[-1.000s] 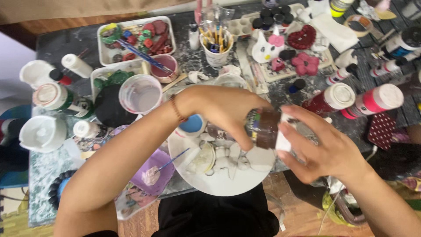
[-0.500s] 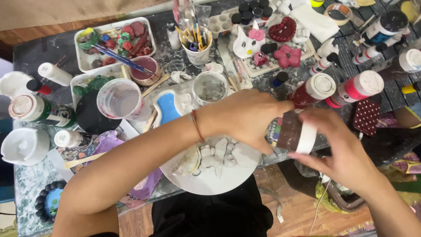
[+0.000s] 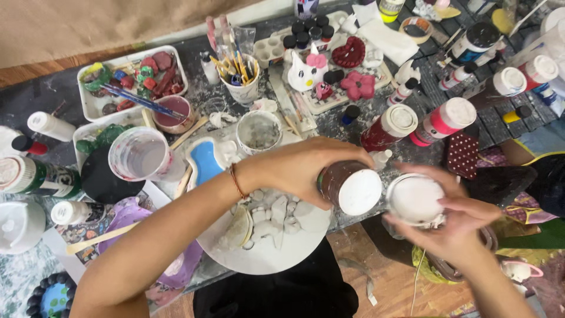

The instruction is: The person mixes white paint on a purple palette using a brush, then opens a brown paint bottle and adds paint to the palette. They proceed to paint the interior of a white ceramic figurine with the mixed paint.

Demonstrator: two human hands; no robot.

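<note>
My left hand (image 3: 297,171) grips a dark brown paint bottle (image 3: 344,184) lying on its side, its white mouth end facing me. Just to the right, my right hand (image 3: 462,227) holds the round white cap (image 3: 415,199), apart from the bottle. Both hands hover at the table's front edge, right of a white plate (image 3: 276,259) that carries several broken white plaster pieces (image 3: 275,212).
Red and pink paint bottles (image 3: 438,121) lie behind the hands. A cup of brushes (image 3: 241,82), a clear plastic cup (image 3: 141,154), a white tray (image 3: 88,106) of painted shapes, a cat figure (image 3: 306,73) and more bottles crowd the table.
Both hands were together on the capped brown bottle; now the white cap is off in my right hand, and the bottle sits apart in my left. The view has shifted slightly.
</note>
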